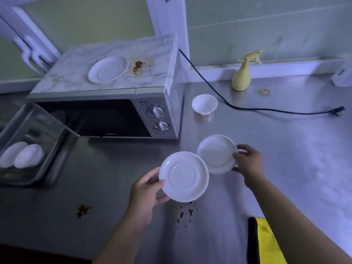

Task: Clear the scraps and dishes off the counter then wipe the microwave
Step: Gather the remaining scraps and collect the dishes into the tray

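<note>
We hold two white plates, one in each hand. Our left hand [146,189] pinches the near plate [183,176] by its left edge, thumb on top and fingers under it. Our right hand [247,162] grips the far plate [215,153] by its right edge, fingers curled round the rim. The near plate's edge lies over the far plate's edge. Both are above the shiny counter [285,149], in front of the microwave [114,115]. Brown crumbs [185,211] lie on the counter just below the near plate, and a brown spot [82,210] sits off to the left. On top of the microwave we see a third plate [108,69] beside a brown stain [138,66]. A small white bowl [204,104] stands right of the microwave — a yellow spray bottle [242,75] is behind it. A yellow cloth [266,242] lies by our right arm. At the left, a metal tray [58,149] holds two white dishes [28,156].
</note>
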{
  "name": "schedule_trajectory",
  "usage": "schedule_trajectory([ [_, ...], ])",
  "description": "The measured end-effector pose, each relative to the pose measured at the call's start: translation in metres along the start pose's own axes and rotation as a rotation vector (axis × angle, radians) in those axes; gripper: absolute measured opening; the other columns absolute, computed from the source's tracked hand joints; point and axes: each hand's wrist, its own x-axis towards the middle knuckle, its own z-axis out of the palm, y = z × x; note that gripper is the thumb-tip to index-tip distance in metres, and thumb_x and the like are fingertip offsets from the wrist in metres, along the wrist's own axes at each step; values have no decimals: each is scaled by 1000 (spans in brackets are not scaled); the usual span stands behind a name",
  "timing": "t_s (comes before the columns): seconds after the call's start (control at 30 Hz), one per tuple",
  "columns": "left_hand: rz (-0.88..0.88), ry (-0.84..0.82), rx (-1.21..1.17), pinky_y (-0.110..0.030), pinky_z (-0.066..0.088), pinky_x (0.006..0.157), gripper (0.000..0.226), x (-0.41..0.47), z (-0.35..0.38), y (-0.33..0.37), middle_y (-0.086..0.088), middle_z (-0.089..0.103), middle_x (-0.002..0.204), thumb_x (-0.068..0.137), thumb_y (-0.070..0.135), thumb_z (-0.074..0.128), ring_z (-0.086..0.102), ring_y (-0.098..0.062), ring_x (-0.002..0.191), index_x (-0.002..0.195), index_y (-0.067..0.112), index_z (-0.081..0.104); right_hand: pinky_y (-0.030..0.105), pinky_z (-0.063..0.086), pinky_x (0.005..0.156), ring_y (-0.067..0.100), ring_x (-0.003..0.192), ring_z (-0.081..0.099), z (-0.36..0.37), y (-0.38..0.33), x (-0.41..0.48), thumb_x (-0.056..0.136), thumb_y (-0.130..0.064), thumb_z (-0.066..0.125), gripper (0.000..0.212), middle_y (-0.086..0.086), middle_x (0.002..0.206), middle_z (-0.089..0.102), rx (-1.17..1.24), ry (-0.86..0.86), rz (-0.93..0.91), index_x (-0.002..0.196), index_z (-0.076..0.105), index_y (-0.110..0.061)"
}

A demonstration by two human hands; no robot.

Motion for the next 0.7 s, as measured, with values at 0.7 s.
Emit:
schedule_trajectory([
  [0.7, 192, -173, -44, -37, 60, 74, 36, -84, -285, -26, -2, 72, 101, 95, 5, 60, 71, -23, 95, 113, 32, 76, 33, 59, 64, 19, 90, 74, 167, 66, -333, 87, -12, 70, 25, 6, 106, 77, 134, -466, -83, 107, 77, -24],
])
